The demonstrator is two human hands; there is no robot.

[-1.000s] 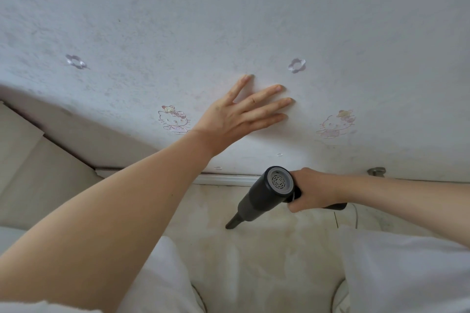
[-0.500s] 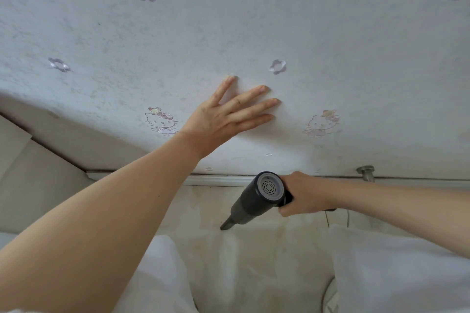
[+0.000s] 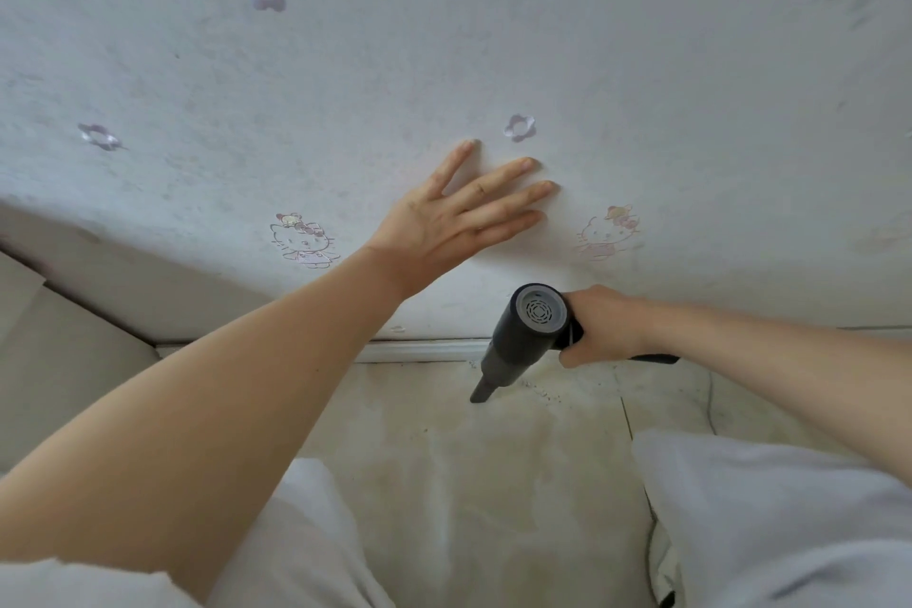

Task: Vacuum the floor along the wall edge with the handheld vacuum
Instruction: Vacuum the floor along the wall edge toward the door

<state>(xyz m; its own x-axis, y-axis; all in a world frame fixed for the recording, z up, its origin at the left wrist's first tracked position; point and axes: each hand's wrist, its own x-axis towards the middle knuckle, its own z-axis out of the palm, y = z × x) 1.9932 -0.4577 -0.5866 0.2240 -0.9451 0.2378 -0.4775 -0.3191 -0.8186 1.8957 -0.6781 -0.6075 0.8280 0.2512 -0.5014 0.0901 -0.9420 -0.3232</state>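
Observation:
My right hand (image 3: 599,326) grips the handle of a dark grey handheld vacuum (image 3: 520,336). Its round vented rear cap faces me. The narrow nozzle (image 3: 481,391) points down onto the beige floor (image 3: 444,449), a short way in front of the white skirting board (image 3: 419,351). Small crumbs of debris (image 3: 543,390) lie on the floor just right of the nozzle. My left hand (image 3: 459,217) rests flat on the wall (image 3: 444,64) above, fingers spread, holding nothing.
The wallpaper carries cartoon cat prints and raised flower shapes. A beige padded piece of furniture (image 3: 64,360) meets the wall at the left. My white-trousered knees (image 3: 770,509) fill the bottom of the view. A thin floor seam (image 3: 627,415) runs right of the nozzle.
The vacuum and my right hand have shifted right along the skirting and closer to the wall; the nozzle now stands steeper. My left hand stays flat on the wall.

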